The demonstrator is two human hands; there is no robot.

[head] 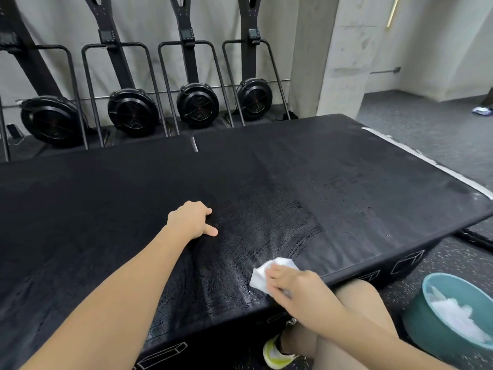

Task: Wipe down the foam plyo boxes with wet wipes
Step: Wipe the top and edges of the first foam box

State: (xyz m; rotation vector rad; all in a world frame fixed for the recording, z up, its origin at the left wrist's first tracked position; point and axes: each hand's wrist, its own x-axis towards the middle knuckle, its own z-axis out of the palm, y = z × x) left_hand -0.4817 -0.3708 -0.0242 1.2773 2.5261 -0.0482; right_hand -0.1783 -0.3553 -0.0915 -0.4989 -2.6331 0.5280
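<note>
Right hand [298,285] at five o'clock, fingers pressed together pinning a white wet wipe [269,273] to the near edge of the black foam plyo box [346,182], teal bucket [426,305] at four o'clock, left hand [190,220] flat at centre, fingers loosely together, wet streaks between them, fan machines [197,104] at twelve o'clock.

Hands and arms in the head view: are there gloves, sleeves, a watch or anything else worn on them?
Nothing shows on either. The left hand and right hand are bare, with no gloves, rings or watch visible. Both forearms are uncovered as far as the frame shows, with no sleeve edge in view. Lower down, a white and neon-yellow shoe is worn.
</note>
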